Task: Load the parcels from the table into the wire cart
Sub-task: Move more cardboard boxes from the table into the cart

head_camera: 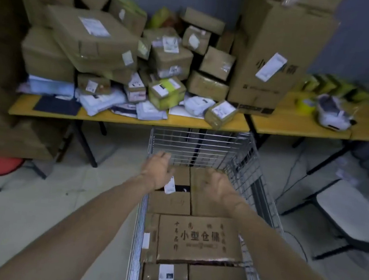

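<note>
I am holding both hands out over the wire cart (pixel 202 142), the left hand (pixel 159 169) and the right hand (pixel 217 185) side by side, fingers (pixel 164 154) loosely spread and gripping nothing, though blur is softening their tips. Directly beneath the fingers I am seeing loaded boxes (pixel 199 239) lying flat in a fairly even layer. The remaining parcels (pixel 169 68) are heaped on the tabletop (pixel 134 121), ahead of and above the fingers, beyond the cart's far wall. I am judging this as the reach for the next parcel. The small taped box (pixel 220 114) is sitting closest, just beyond the right fingers and overhanging the tabletop's edge, so I am favouring it first: one hand on each side, lifting straight up before drawing back. I am avoiding anything low in the heap, since the white mailers (pixel 100 101) under the bigger cartons look likely to slide and bring the stack down. When lowering, I am aiming for the open layer below the fingers, flat side down, keeping clear of the wire rim.
</note>
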